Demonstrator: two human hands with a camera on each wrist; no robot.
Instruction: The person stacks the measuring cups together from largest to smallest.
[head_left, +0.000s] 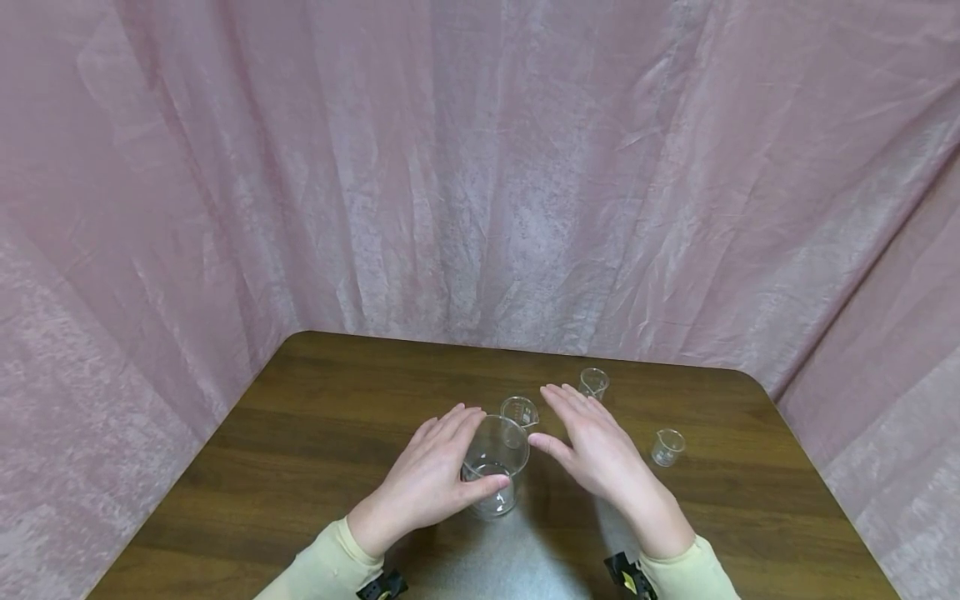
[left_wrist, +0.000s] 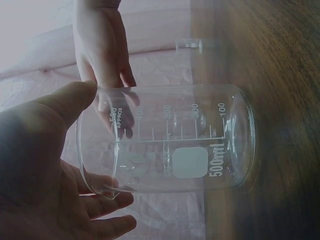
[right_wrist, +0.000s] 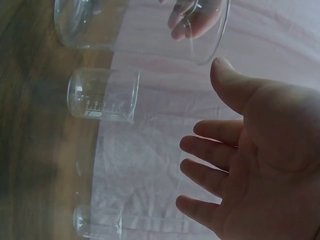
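while the left hand [head_left: 426, 473] spreads slack fingers [head_left: 454, 427] round the large beaker [head_left: 497, 450], the right hand [head_left: 596, 448] hovers alongside, fingers released.

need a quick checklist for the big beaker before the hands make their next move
1. Big beaker upright on the table: ok.
2. Big beaker empty: ok, nothing shows inside.
3. Left hand firm on the rim: cannot tell; thumb and fingers are around it, but contact is unclear.
4. Right hand holding the big beaker: not ok, it is open beside it.
5. Middle beaker, far beaker and right beaker upright: ok.
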